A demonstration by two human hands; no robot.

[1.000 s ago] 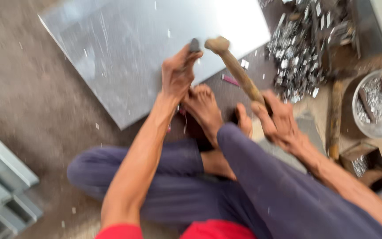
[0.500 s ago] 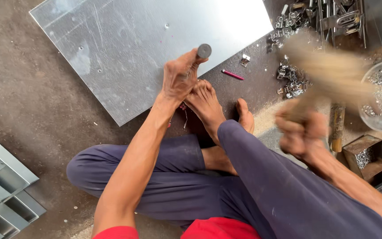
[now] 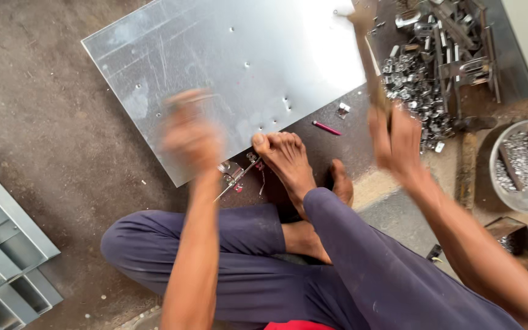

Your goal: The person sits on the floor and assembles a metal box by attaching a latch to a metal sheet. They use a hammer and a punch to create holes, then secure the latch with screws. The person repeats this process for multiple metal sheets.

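Our right fingers (image 3: 392, 119) clench a wooden hammer handle (image 3: 371, 67), raised at upper right — ready to swing. Our left hand (image 3: 190, 131) is blurred above the metal sheet (image 3: 227, 67); we cannot tell its grip. Our bare foot (image 3: 288, 162) pins the sheet's edge to the floor, steadying it.

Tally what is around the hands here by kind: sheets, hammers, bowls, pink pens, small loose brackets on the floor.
Metal sheet: 1
Wooden-handled hammer, in the right hand: 1
Round metal bowl of small parts: 1
Pink pen: 1
Small loose bracket: 1
Total: 5
The left hand is too blurred to tell what it holds.
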